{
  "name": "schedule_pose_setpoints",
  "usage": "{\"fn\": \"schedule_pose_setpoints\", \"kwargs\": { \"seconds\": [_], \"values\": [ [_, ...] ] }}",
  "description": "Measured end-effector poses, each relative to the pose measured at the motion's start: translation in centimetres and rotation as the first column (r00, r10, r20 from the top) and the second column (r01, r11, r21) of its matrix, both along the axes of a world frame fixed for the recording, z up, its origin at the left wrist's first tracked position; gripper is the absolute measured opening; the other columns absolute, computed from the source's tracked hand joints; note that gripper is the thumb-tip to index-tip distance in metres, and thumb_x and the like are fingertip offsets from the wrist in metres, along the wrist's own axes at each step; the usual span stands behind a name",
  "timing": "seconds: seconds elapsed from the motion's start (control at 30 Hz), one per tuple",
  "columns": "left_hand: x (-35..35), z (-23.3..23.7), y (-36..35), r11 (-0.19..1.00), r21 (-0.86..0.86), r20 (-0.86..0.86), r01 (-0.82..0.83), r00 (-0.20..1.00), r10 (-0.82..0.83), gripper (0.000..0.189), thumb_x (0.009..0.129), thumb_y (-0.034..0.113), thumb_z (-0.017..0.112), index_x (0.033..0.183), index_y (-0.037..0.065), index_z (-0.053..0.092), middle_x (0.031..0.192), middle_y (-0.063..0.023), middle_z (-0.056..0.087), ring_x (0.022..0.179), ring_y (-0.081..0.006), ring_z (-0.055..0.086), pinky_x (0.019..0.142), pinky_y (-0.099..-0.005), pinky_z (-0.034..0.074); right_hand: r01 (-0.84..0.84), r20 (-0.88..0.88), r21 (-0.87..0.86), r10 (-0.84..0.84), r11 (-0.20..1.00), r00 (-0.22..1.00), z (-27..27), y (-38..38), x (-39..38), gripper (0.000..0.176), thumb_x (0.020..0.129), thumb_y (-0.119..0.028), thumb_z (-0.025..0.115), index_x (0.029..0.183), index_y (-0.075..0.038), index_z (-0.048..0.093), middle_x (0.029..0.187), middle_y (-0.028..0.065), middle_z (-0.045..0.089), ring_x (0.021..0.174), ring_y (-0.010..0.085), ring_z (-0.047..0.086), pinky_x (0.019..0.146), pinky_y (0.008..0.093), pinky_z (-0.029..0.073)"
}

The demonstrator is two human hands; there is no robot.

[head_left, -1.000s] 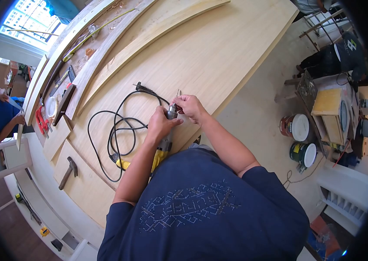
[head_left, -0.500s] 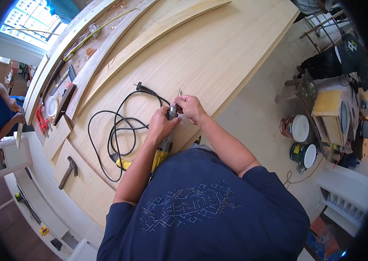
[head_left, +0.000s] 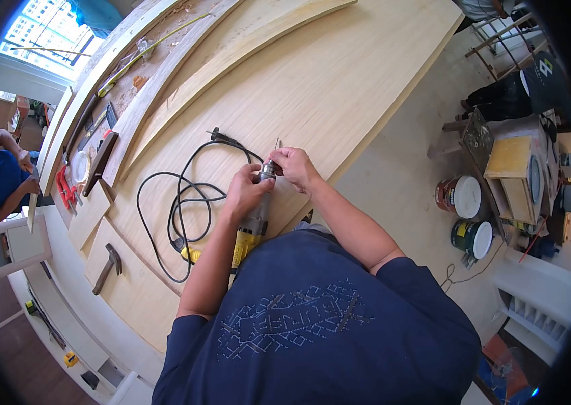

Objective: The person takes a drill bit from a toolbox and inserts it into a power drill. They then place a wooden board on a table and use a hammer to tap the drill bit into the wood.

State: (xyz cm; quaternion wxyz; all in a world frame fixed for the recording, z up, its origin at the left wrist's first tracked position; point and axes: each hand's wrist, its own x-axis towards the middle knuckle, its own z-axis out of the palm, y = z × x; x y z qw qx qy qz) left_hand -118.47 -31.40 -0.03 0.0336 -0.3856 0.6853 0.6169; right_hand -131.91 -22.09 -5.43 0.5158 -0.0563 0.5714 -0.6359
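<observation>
A yellow and grey corded power drill (head_left: pixel 252 229) lies near my body at the edge of the wooden panel (head_left: pixel 339 81), its chuck pointing away from me. My left hand (head_left: pixel 248 189) is wrapped round the drill's chuck. At the chuck's tip, my right hand (head_left: pixel 292 167) pinches a thin drill bit (head_left: pixel 277 144), whose end sticks up past the fingers. Whether the bit is seated in the chuck is hidden by the fingers. The black cord (head_left: pixel 179 202) lies in loops left of the drill, with its plug (head_left: pixel 215 135) on the panel.
A hammer (head_left: pixel 106 268) rests on a board at the left. Long wooden strips (head_left: pixel 231 57), a tape measure (head_left: pixel 106 86) and red clamps (head_left: pixel 66 189) lie farther off. A co-worker (head_left: pixel 2 175) is at the far left. Buckets (head_left: pixel 466 197) stand on the floor at right.
My left hand has shifted slightly on the chuck, with its thumb now higher across it. The drill body has turned a little. My right hand stays at the bit.
</observation>
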Motion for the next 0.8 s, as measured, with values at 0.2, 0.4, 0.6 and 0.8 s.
{"fn": "schedule_pose_setpoints", "kwargs": {
  "seconds": [0.2,0.4,0.6,0.8],
  "values": [
    [0.0,1.0,-0.4,0.997,0.063,-0.014,0.046,0.999,-0.045,0.050,0.084,0.016,0.070,0.126,-0.006,0.054,0.098,-0.0123,0.070,0.087,-0.0144,0.063,0.077,-0.0288,0.050,-0.021,-0.230,0.179,0.062,0.984,0.971,0.8,0.7,-1.5,0.028,0.097,-0.025,0.060,0.090,0.001,0.069,0.082,0.0101,0.069,0.072,0.0158,0.065,0.066,0.0272,0.052],
    [0.1,0.6,-0.5,0.993,0.108,-0.087,0.041,0.996,-0.032,0.045,0.086,0.013,0.068,0.123,-0.006,0.053,0.093,-0.0104,0.070,0.084,-0.0136,0.063,0.076,-0.0269,0.048,0.055,-0.723,0.544,0.435,0.837,0.537,1.0,-0.2,-2.4,0.028,0.084,-0.031,0.068,0.087,-0.004,0.071,0.085,0.0191,0.068,0.073,0.0300,0.067,0.067,0.0380,0.053],
    [0.3,0.6,-0.6,0.994,0.083,-0.072,0.074,0.995,-0.068,0.046,0.088,0.014,0.066,0.127,-0.006,0.052,0.099,-0.0114,0.069,0.088,-0.0142,0.063,0.079,-0.0284,0.049,0.044,-0.594,0.440,0.254,0.897,0.763,0.9,0.0,-2.6,0.023,0.085,-0.025,0.070,0.091,-0.003,0.071,0.084,0.0148,0.069,0.075,0.0226,0.067,0.067,0.0334,0.053],
    [0.4,0.0,-0.5,0.993,0.113,-0.103,0.039,0.994,-0.027,0.045,0.087,0.014,0.068,0.124,-0.006,0.053,0.093,-0.0105,0.069,0.082,-0.0135,0.062,0.075,-0.0272,0.048,0.092,-0.011,0.077,-0.091,0.993,0.996,0.1,0.2,-2.3,0.014,0.092,-0.010,0.066,0.103,-0.002,0.066,0.083,0.0009,0.066,0.072,0.0077,0.060,0.063,0.0228,0.051]
  ]
}}
